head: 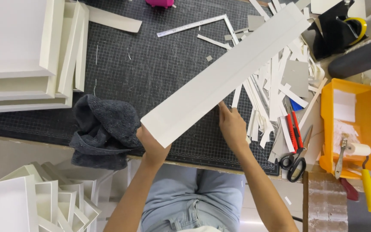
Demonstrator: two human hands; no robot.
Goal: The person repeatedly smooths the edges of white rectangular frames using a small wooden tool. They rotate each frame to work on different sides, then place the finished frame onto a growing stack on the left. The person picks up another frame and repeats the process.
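A long white cardboard strip with lengthwise creases runs slantwise from near my body up to the far right, above a dark cutting mat. My left hand grips its near end from below. My right hand holds its lower long edge about a third of the way along, fingers pinching the board.
A dark grey cloth lies at the mat's front left. White box parts are stacked far left and others below. Several paper offcuts, scissors, a metal ruler, a tape dispenser and an orange tray with a roller lie right.
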